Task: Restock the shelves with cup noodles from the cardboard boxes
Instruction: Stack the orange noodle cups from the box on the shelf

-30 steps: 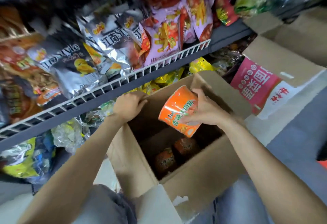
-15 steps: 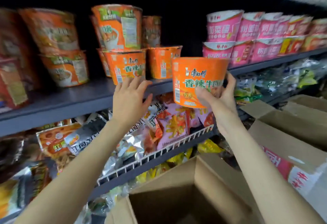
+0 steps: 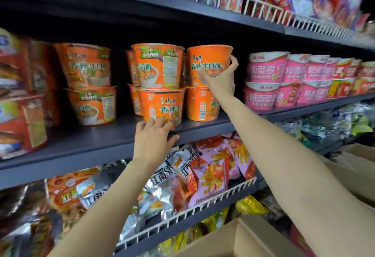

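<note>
- The dark shelf point(image 3: 105, 141) runs under both hands, carrying rows of noodle cups; a wire-fronted tier of snack bags point(image 3: 205, 173) hangs below the forearms, and another one sits above the reach.
- A cardboard box point(image 3: 239, 240), flaps open, lies low beneath the right forearm; a second box edge point(image 3: 357, 167) shows farther to the right.
- Left of the left hand stand two stacked orange cups point(image 3: 91, 82); right of the right hand, double rows of pink cups point(image 3: 267, 80), their white lettering too blurred to read with certainty.
- The right hand point(image 3: 220, 76) holds the orange cup noodle point(image 3: 209, 63) from below and behind, thumb hooked round its right side, fingers curled on the front. The cup sits on top of a lower orange cup point(image 3: 202, 104), just beside the neighbouring stack.
- The left hand point(image 3: 153, 141) is spread, fingertips touching the base of the front lower cup point(image 3: 162, 106), thumb lying over the shelf edge.
- Step, by my reading: seating this cup on its stack. Next calls for squaring it on the lid below, letting go without tipping it, then reaching back down to the box.
- Legible writing: the held cup reads 香辣牛肉面 in green; the silver bags below the left hand show 江南Style.
</note>
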